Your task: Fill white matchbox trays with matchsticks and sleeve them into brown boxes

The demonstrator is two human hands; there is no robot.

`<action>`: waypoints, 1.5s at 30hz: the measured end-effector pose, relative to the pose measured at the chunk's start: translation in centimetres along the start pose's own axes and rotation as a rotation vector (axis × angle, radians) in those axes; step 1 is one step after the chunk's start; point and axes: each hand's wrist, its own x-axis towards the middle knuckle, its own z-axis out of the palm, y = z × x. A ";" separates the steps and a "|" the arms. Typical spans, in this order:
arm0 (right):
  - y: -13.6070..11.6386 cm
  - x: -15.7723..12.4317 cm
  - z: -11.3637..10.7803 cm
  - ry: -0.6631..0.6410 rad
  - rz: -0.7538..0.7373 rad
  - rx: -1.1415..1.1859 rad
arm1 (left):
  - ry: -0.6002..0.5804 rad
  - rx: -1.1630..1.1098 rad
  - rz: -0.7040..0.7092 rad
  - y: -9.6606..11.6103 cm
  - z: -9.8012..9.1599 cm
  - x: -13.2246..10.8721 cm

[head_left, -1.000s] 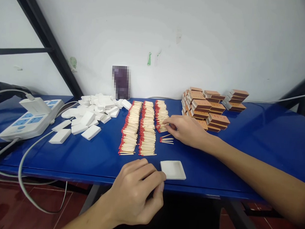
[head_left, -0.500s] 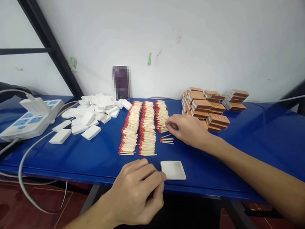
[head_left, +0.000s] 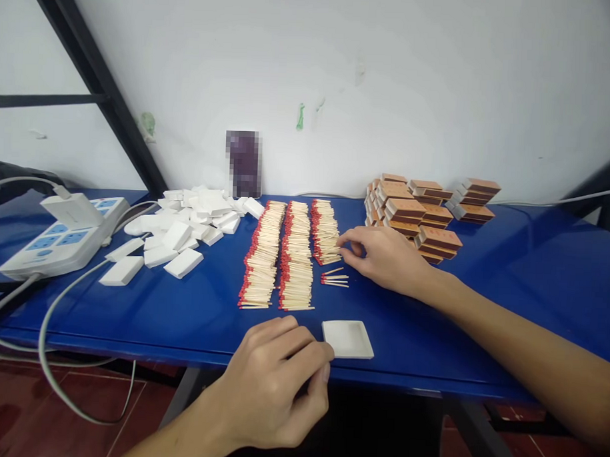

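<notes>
Three rows of red-tipped matches lie on the blue table: a left row, a middle row and a shorter right row. My right hand has its thumb and forefinger at the right row's lower right edge; whether a match is between them is too small to tell. Several loose matches lie just below that row. An open white tray sits near the front edge. My left hand is curled, its fingertips at the tray's left edge, thumb below the table edge.
White trays are heaped at the left. Orange-brown matchbox sleeves are stacked at the back right, with a smaller stack beyond. A power strip with cables is at the far left. A pixelated dark rectangle stands against the wall.
My right hand has shifted slightly right, along the edge of the right match row. My left hand and the tray hold the same places relative to each other.
</notes>
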 end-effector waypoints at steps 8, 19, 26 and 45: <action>-0.6 -0.3 -0.5 -0.003 -0.090 0.107 | -0.004 0.000 0.006 -0.1 0.0 -0.1; -0.4 -0.3 -0.4 -0.198 -0.204 0.177 | -0.007 0.008 0.000 -0.1 0.0 -0.1; -0.7 0.1 0.4 -0.148 -0.190 0.071 | -0.006 0.009 -0.003 0.0 -0.1 -0.1; -1.1 0.0 0.7 -0.116 -0.122 0.044 | -0.008 0.033 -0.006 0.1 -0.1 0.0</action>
